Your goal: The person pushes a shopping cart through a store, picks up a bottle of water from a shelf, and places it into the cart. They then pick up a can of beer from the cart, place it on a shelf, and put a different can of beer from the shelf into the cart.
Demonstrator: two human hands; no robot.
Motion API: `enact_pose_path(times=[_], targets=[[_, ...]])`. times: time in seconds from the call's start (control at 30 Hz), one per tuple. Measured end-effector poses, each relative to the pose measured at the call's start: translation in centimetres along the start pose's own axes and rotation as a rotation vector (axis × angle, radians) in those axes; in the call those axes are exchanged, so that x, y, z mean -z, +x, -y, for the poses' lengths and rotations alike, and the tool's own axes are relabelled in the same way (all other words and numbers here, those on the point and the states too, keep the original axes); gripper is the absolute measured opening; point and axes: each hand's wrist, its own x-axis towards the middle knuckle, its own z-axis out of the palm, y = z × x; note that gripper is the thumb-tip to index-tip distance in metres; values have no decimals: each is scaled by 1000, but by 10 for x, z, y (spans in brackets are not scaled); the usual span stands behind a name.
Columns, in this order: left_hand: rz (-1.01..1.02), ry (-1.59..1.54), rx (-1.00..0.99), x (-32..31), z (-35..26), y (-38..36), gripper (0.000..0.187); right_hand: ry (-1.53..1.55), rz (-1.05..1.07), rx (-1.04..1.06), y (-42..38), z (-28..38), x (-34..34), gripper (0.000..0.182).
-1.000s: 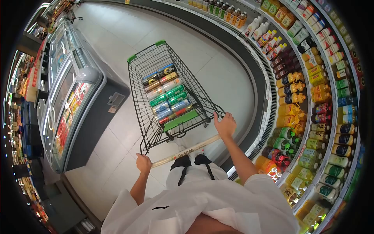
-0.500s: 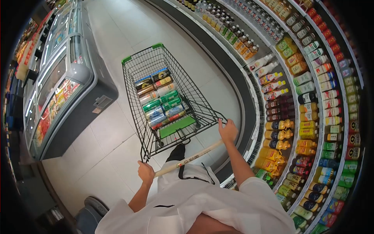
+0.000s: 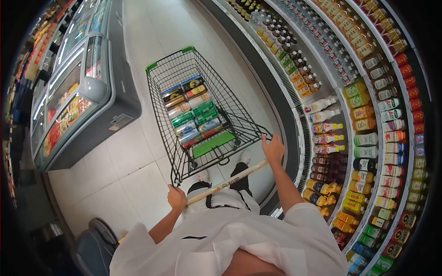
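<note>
Both hands closed on cart handle (image 3: 225, 183): left hand (image 3: 177, 198) at its L end, right hand (image 3: 273, 148) at R end. Cart (image 3: 202, 119) on floor, cans (image 3: 193, 112) inside, drinks shelf (image 3: 363, 138) to cart's R, freezer (image 3: 78, 101) to L.

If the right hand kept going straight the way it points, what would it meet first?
Probably the wire rear corner of the shopping cart its fingers already touch; right hand points up the aisle, though depth is unclear.

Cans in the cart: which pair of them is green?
The two green cans lying in the middle of the row in the shopping cart, side by side. The pairs beyond them are dark, brown and pale; those nearer the handle are blue-silver and red.
</note>
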Motion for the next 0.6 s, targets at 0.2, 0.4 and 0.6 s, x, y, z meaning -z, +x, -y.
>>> enact_pose_path(times=[0.2,0.4,0.6], targets=[[-24,-35,57,-28,-65,63,24,12,-63,132,110,18,-33,55],[-58,-196,258,-40,-128,97,32,53,-35,240,204,40,-43,60],[-81,-384,452,-31,-223,157,36,14,25,232,313,65,-76,61]])
